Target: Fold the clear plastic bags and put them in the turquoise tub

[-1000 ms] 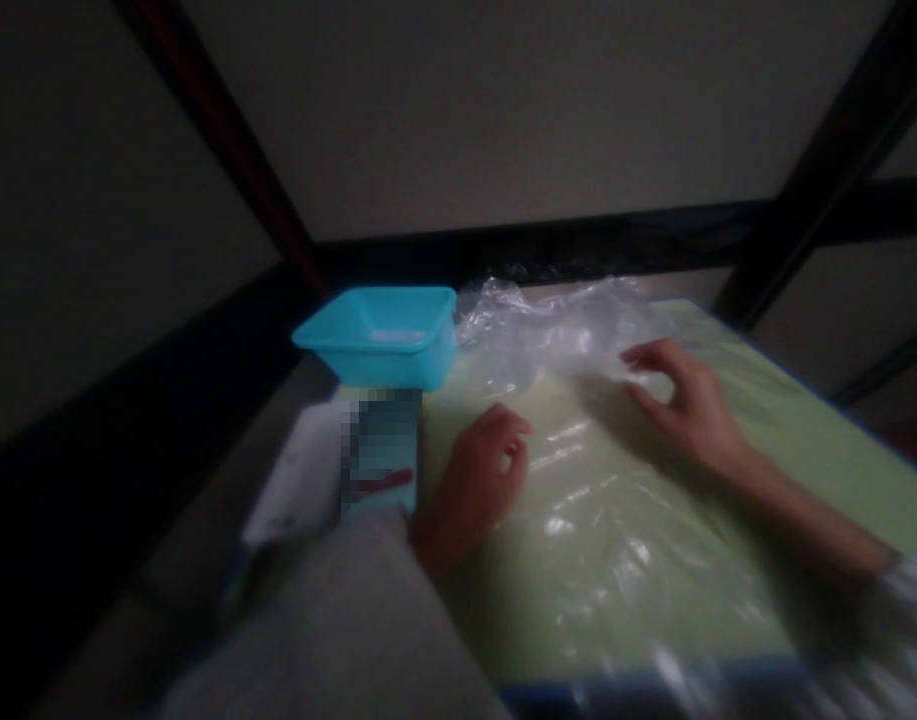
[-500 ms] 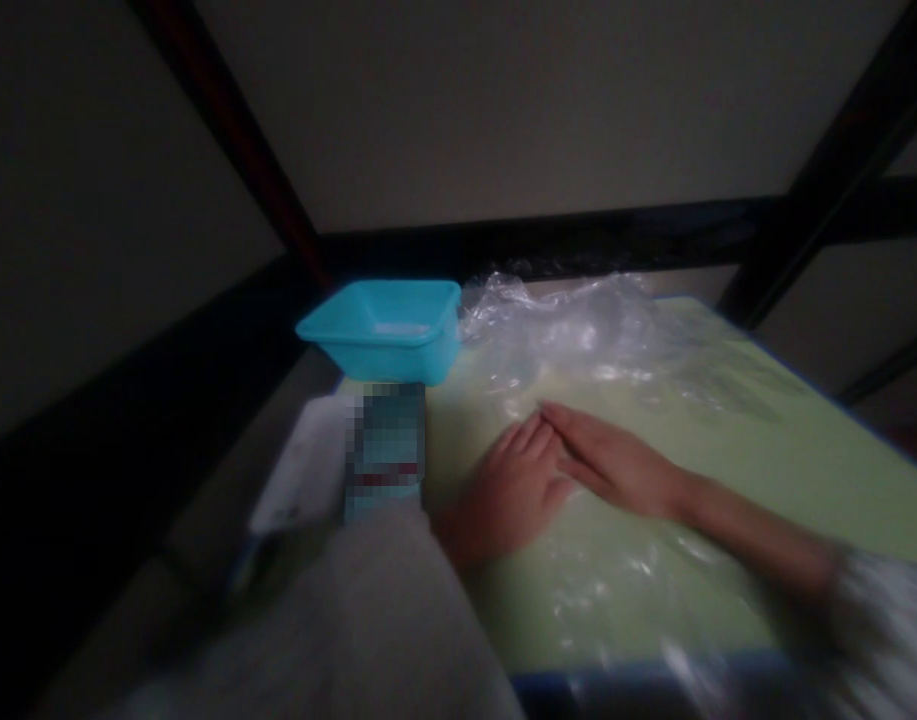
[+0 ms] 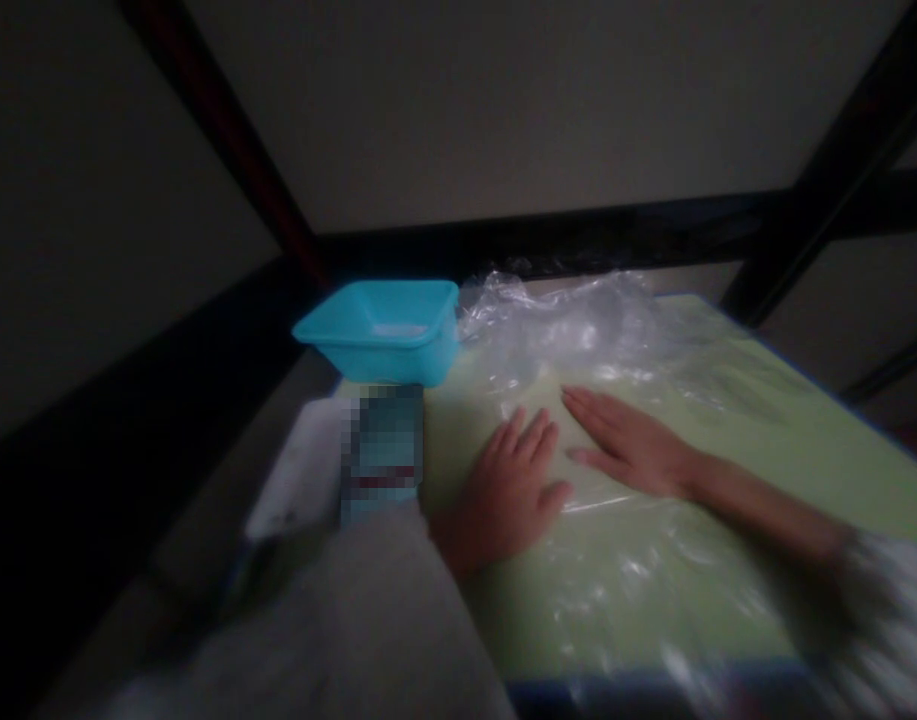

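A clear plastic sheet point(image 3: 615, 575) lies over the yellow-green tabletop point(image 3: 825, 470), its far part crumpled up near the back edge. My left hand point(image 3: 507, 490) rests flat on it, palm down, fingers spread and thumb out to the right. Just right of it, my right hand point(image 3: 630, 440) also lies flat, its fingers stretched toward the upper left. A small gap separates the two hands. Neither holds anything. The picture is dim and blurred.
At the back left stands a turquoise plastic basin point(image 3: 420, 360) with something pale inside. In front of it lies a pixelated phone-like object point(image 3: 387, 440), beside a white sheet or pad point(image 3: 300, 460). Dark frame bars point(image 3: 548, 240) border the table at the back.
My hands were touching, right fingertips over the left hand's fingers; they are now apart. The right hand has shifted slightly right and away from me. My left fingers have spread.
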Demonstrator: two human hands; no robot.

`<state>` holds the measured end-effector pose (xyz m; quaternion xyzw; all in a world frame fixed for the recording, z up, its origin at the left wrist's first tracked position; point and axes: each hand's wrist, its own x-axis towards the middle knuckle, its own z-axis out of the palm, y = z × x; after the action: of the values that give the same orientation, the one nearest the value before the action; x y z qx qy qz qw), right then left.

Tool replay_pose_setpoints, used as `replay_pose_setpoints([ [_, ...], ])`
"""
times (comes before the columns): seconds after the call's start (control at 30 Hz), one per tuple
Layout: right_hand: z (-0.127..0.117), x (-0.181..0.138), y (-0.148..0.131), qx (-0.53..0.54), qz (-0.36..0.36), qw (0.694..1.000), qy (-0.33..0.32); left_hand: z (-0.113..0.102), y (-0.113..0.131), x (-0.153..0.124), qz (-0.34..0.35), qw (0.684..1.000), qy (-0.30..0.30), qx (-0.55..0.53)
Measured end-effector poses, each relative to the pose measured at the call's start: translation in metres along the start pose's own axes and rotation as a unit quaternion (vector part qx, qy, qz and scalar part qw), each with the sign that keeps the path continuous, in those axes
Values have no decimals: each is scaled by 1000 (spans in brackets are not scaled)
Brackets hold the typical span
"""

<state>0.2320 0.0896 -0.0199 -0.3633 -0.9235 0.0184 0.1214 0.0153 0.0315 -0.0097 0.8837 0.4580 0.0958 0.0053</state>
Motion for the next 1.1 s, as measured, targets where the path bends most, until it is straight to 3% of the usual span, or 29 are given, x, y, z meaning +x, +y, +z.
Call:
replay_pose_setpoints([
  [0.27,-2,-1,-2,0,12,1000,6,-4,-9,1,-65,998,-15,10],
  [0.43,-4,0,-3,33,31,999,7,-6,-13,2,-58,998,39,-12],
  [0.5,-10,1,-5,48,33,998,24,-14,-7,-1,-10,995,93,-32],
  [0.6,-26,2,-11,101,19,993,49,-26,11,-8,163,970,155,-89],
  [0.7,-42,4,-23,234,-28,972,21,-30,32,-15,318,937,90,-114],
  [0.77,-47,4,-32,313,-72,947,-26,-27,42,-17,364,922,41,-125],
  [0.9,-37,3,-46,295,-150,939,-95,-18,48,-19,353,922,-29,-155],
  [1.1,-15,0,-45,164,-158,970,-90,-12,45,-23,342,915,-65,-203],
])
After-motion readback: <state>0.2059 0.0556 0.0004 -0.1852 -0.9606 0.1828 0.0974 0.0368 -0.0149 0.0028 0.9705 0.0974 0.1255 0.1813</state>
